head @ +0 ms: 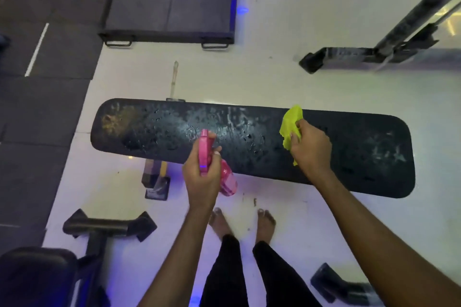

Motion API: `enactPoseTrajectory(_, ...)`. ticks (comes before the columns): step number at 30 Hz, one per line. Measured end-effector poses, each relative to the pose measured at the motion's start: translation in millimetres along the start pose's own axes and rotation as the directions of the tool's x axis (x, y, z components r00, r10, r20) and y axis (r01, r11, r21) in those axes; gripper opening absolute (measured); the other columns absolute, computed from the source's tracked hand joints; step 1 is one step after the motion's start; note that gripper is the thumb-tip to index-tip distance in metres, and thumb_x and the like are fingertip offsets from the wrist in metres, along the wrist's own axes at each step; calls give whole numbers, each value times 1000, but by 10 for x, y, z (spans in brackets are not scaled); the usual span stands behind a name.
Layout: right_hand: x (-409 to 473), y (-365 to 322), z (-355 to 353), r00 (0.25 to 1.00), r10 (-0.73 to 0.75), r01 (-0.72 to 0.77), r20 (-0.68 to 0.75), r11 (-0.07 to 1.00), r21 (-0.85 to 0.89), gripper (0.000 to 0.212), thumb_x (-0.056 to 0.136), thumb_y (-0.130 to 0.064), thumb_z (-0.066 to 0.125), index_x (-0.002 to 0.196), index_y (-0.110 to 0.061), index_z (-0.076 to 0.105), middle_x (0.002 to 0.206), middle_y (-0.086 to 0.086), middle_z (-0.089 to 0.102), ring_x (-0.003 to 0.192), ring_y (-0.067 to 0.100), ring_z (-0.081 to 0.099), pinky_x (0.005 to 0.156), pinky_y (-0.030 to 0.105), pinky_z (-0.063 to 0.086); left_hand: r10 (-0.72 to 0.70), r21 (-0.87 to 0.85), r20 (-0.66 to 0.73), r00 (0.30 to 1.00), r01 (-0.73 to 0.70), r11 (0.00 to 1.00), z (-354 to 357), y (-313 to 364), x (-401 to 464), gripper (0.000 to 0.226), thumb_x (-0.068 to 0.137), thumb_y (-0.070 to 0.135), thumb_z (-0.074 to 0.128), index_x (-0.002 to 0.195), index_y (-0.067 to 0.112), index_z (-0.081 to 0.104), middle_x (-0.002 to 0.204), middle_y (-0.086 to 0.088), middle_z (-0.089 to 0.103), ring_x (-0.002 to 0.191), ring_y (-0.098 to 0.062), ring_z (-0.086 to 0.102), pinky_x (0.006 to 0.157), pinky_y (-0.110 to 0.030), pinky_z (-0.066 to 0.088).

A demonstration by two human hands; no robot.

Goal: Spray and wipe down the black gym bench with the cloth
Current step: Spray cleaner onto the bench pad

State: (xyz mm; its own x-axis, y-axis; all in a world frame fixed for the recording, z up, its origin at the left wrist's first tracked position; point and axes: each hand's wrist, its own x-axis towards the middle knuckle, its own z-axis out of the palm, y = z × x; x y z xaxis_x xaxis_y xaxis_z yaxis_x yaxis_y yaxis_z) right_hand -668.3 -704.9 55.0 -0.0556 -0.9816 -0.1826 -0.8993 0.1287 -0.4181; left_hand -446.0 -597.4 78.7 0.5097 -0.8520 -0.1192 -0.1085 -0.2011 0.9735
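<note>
Your left hand point(199, 177) is wrapped around the pink plastic spray bottle point(208, 157), nozzle aimed at the middle of the long black padded gym bench point(349, 152) lying crosswise in front of you. Your right hand point(310, 149) pinches the crumpled yellow-green cloth point(290, 123) just above the pad. Droplets already bead across the centre and left, so mist the drier-looking right end, then press the cloth flat and wipe in long overlapping strokes.
</note>
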Motion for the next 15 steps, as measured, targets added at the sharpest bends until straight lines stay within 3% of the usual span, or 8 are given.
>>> enactPoseTrajectory(3,247,-82,559,998,-23,23,63,1000,1,22,99,-14,59,119,-5,61,112,21,69,101,46,66,72,44,45,18,8,18,1000,-19,1000,107,-250,245,33,94,19,63,125,22,71,97,16,78,91,-17,77,82,-35,62)
enactPoseTrajectory(6,297,-126,1261,968,-68,87,240,994,-69,39,101,-21,59,137,-8,54,129,19,62,119,42,59,87,48,50,42,44,27,999,-44,998,131,-481,477,37,93,14,61,121,34,72,97,21,77,86,-10,74,79,-22,59)
enactPoseTrajectory(9,197,-53,1849,916,-134,228,378,949,-218,63,98,-31,64,152,-11,41,158,17,43,141,38,43,108,49,40,25,83,47,999,-29,996,17,-767,665,43,93,6,58,120,38,71,101,19,76,93,-17,75,84,-40,63)
enactPoseTrajectory(11,128,23,2073,926,-152,264,346,916,-303,72,92,-36,70,152,-11,41,162,20,37,145,39,40,111,51,38,15,99,45,999,-19,995,-118,-965,761,44,94,5,58,121,37,70,103,19,76,92,-18,76,83,-42,63)
enactPoseTrajectory(15,36,-10,2250,963,-122,196,239,929,-315,76,91,-41,70,152,-6,42,162,25,38,146,45,40,117,57,36,42,83,47,998,-46,995,-402,-1148,853,46,95,5,54,119,42,68,96,26,76,75,-1,76,70,-18,58)
